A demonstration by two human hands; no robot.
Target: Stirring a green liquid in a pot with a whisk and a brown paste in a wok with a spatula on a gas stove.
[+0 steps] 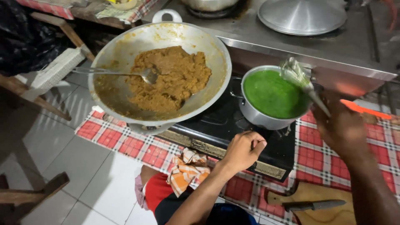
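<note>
My right hand (341, 127) is shut on the handle of a pale utensil (298, 75) whose head rests at the far edge of a small metal pot (254, 114) full of bright green liquid (271, 93). The pot stands on a black tabletop stove (216, 121). My left hand (243, 150) is curled against the stove's front edge, and what lies under its fingers is hidden. Left of the pot, a big wok (125, 46) holds brown paste (171, 77) with a metal spoon (121, 73) resting in it.
An orange strip (364, 110) sticks out beside my right hand. A checked orange cloth (187, 168) lies on my lap. A wooden board (316, 193) carries a knife (316, 205) on the red checked tablecloth (125, 141). A round metal lid (302, 16) sits on the steel counter behind.
</note>
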